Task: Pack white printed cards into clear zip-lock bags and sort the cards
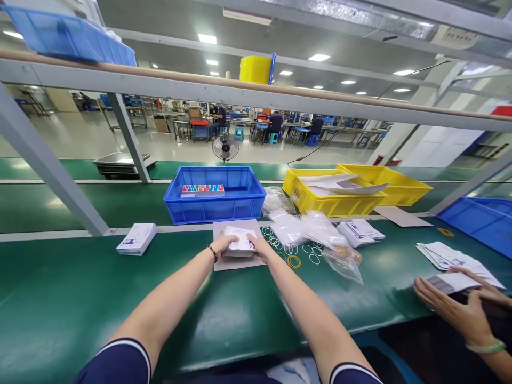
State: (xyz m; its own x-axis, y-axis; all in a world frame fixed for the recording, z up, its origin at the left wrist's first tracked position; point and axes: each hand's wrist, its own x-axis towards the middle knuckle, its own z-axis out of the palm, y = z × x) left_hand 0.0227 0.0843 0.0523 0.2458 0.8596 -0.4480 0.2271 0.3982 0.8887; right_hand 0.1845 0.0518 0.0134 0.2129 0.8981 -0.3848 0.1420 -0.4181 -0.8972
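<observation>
Both of my hands grip a stack of printed booklets (239, 244) from its two sides, over a sheet of cardboard (224, 264) on the green bench. My left hand (221, 245), with a beaded bracelet at the wrist, has its thumb on top of the stack. Against the right side, my right hand (261, 247) holds it the same way. The fingers under the stack are partly hidden. White rings (274, 241) and orange rubber bands (294, 261) lie just right of my right hand. Another booklet stack (136, 238) sits to the left.
Behind my hands stands a blue bin (216, 209) with colourful boxes inside. Yellow bins (336, 202), plastic bags (320, 226) and more booklets (360, 232) are to the right. A co-worker's hands (452, 304) hold papers at the far right. A metal shelf frame (240, 92) crosses overhead.
</observation>
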